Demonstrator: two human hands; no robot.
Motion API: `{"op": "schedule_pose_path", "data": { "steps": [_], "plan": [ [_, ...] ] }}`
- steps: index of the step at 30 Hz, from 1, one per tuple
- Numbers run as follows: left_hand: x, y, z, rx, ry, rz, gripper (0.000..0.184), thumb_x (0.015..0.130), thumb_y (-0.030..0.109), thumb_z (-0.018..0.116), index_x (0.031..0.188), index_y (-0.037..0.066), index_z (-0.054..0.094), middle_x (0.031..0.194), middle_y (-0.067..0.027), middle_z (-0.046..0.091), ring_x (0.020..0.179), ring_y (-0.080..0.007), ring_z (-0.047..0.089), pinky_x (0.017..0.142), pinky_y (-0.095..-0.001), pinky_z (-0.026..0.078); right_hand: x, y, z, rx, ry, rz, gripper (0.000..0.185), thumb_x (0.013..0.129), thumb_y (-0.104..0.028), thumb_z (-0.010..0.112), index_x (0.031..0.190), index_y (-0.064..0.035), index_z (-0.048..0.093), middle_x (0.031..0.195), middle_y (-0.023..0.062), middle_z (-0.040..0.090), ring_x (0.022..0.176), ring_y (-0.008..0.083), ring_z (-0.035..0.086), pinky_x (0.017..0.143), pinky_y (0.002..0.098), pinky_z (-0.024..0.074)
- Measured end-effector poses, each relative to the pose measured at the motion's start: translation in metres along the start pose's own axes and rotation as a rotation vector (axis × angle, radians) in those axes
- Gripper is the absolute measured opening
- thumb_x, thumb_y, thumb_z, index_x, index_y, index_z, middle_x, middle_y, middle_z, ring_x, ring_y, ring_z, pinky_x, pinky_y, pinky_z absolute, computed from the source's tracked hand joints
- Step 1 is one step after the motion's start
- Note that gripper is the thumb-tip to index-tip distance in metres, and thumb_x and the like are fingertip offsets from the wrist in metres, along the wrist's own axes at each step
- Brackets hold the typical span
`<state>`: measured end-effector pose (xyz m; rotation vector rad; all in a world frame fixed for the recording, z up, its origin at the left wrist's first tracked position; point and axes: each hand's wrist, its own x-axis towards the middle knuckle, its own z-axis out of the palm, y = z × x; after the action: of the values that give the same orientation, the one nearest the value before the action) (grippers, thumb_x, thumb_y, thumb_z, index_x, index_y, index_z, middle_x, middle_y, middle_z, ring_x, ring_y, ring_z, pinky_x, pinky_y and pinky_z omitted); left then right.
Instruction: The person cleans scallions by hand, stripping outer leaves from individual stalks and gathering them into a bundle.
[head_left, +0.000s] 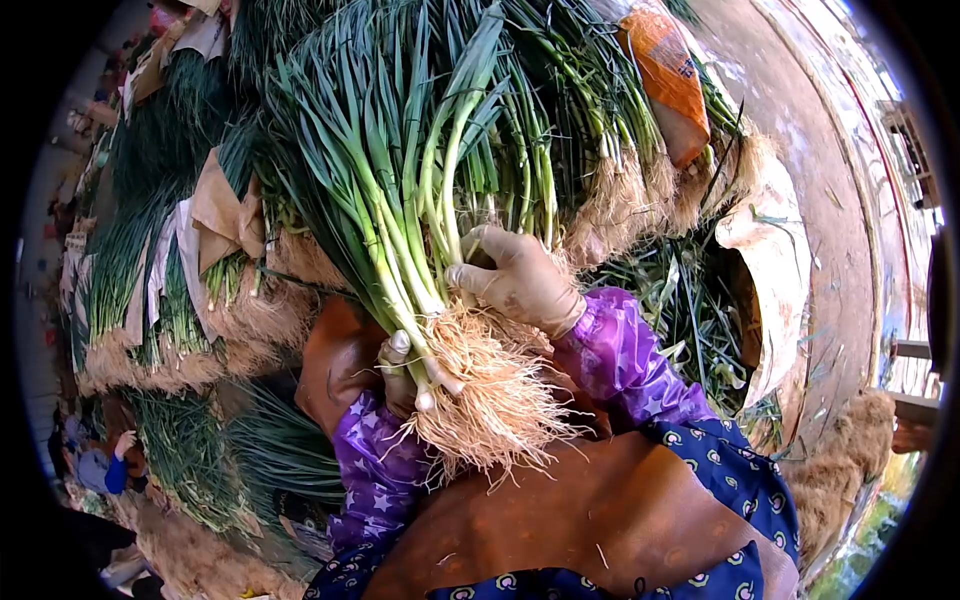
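Observation:
A thick bunch of green onions [385, 235] is tilted in front of me, green tops pointing away and a mass of pale roots [490, 390] hanging toward my lap. Beneath its white ends, my left hand [397, 372] in a pale glove is wrapped round the bunch; most of its fingers are hidden behind the stalks. My right hand [522, 280], gloved too, is closed at the right side of the bunch, thumb and forefinger pinching a single green onion stalk [448, 205] just above the roots.
Behind the bunch lie more green onions [610, 110] with an orange wrapper [668, 85]. Paper-wrapped bundles [225, 215] line the left. Loose leaves [690, 300] lie to the right beside a pale sack [770, 270]. A brown apron [530, 520] covers my lap. Another person's arm [117, 465] shows far left.

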<state>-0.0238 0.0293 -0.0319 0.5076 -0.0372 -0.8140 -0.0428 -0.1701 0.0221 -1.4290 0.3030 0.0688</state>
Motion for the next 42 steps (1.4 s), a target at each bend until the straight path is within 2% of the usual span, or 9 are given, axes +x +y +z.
{"op": "schedule_pose_path", "data": {
  "steps": [4, 7, 10, 12, 15, 19, 27, 32, 42],
  "plan": [
    [0.0, 0.004, 0.002, 0.019, 0.015, 0.07, 0.045, 0.083, 0.026, 0.058, 0.116, -0.003, 0.048, 0.099, -0.0151, 0.062, 0.085, -0.0248, 0.063, 0.074, -0.038, 0.056, -0.015, -0.012, -0.001, -0.129, -0.164, 0.104, 0.016, 0.09, -0.017, 0.058, 0.088, -0.0011, 0.06, 0.061, -0.0008, 0.054, 0.053, 0.0078, 0.049, 0.049, 0.0232, 0.0421],
    [-0.001, 0.011, 0.006, 0.048, 0.032, 0.095, 0.045, 0.083, 0.026, 0.058, 0.116, -0.003, 0.048, 0.099, -0.015, 0.062, 0.085, -0.0247, 0.063, 0.074, -0.0381, 0.056, -0.031, 0.018, -0.02, 0.171, -0.683, -0.382, 0.021, 0.09, -0.023, 0.058, 0.088, -0.0026, 0.061, 0.067, 0.0049, 0.059, 0.058, 0.0095, 0.052, 0.053, 0.0266, 0.0441],
    [0.0, 0.015, 0.005, 0.05, 0.028, 0.123, 0.045, 0.082, 0.026, 0.058, 0.116, -0.003, 0.048, 0.099, -0.0148, 0.062, 0.085, -0.0247, 0.063, 0.074, -0.0381, 0.056, -0.046, -0.001, -0.041, -0.078, -0.729, 0.175, 0.025, 0.086, -0.027, 0.062, 0.096, -0.0044, 0.062, 0.078, 0.005, 0.062, 0.064, 0.0134, 0.056, 0.061, 0.029, 0.0475],
    [0.002, 0.019, 0.006, 0.072, 0.026, 0.139, 0.045, 0.082, 0.026, 0.058, 0.116, -0.003, 0.048, 0.099, -0.0146, 0.062, 0.085, -0.0246, 0.063, 0.074, -0.0382, 0.056, -0.025, 0.034, -0.038, -0.442, -0.059, -0.39, 0.034, 0.086, -0.026, 0.061, 0.109, -0.0008, 0.058, 0.085, 0.0108, 0.064, 0.063, 0.0134, 0.057, 0.061, 0.0271, 0.0492],
    [0.005, 0.021, 0.007, 0.089, 0.028, 0.153, 0.045, 0.082, 0.026, 0.058, 0.116, -0.003, 0.048, 0.099, -0.0145, 0.062, 0.085, -0.0245, 0.063, 0.074, -0.0382, 0.056, 0.004, -0.01, -0.02, 0.061, -0.403, 0.197, 0.058, 0.083, -0.029, 0.065, 0.123, 0.0084, 0.045, 0.083, 0.0133, 0.065, 0.058, 0.012, 0.056, 0.057, 0.022, 0.0476],
    [0.007, 0.027, 0.009, 0.107, 0.019, 0.183, 0.046, 0.082, 0.026, 0.059, 0.116, -0.003, 0.049, 0.099, -0.0142, 0.062, 0.085, -0.0244, 0.063, 0.075, -0.0383, 0.056, 0.025, 0.027, 0.014, 0.642, -0.395, 0.041, 0.021, 0.079, -0.014, 0.07, 0.091, 0.0004, 0.06, 0.071, 0.0027, 0.06, 0.058, 0.0095, 0.052, 0.055, 0.0226, 0.0432],
    [0.013, 0.041, 0.008, 0.092, 0.001, 0.25, 0.046, 0.081, 0.026, 0.059, 0.116, -0.002, 0.049, 0.099, -0.0137, 0.062, 0.085, -0.0241, 0.063, 0.075, -0.0385, 0.056, -0.013, 0.036, -0.006, 0.351, -0.1, -0.097, 0.017, 0.09, -0.017, 0.058, 0.09, -0.0004, 0.062, 0.07, -0.0002, 0.057, 0.061, 0.0072, 0.051, 0.052, 0.0232, 0.0444],
    [0.007, 0.031, 0.008, 0.097, 0.03, 0.189, 0.046, 0.081, 0.026, 0.06, 0.116, -0.002, 0.049, 0.098, -0.0134, 0.062, 0.086, -0.024, 0.063, 0.075, -0.0386, 0.056, -0.048, 0.005, -0.044, 0.284, -0.62, -0.054, 0.027, 0.09, -0.026, 0.057, 0.081, -0.0013, 0.063, 0.067, 0.0074, 0.063, 0.055, 0.0077, 0.057, 0.047, 0.0199, 0.0442],
    [-0.002, -0.011, 0.003, 0.158, 0.134, -0.076, 0.046, 0.08, 0.026, 0.06, 0.115, -0.002, 0.049, 0.098, -0.0128, 0.062, 0.086, -0.0236, 0.063, 0.075, -0.0388, 0.055, 0.045, 0.031, -0.02, -0.478, 0.188, -0.125, 0.056, 0.082, -0.048, 0.061, 0.093, 0.0072, 0.063, 0.077, 0.0219, 0.064, 0.074, 0.0275, 0.063, 0.068, 0.0367, 0.0502]
  ]
}}
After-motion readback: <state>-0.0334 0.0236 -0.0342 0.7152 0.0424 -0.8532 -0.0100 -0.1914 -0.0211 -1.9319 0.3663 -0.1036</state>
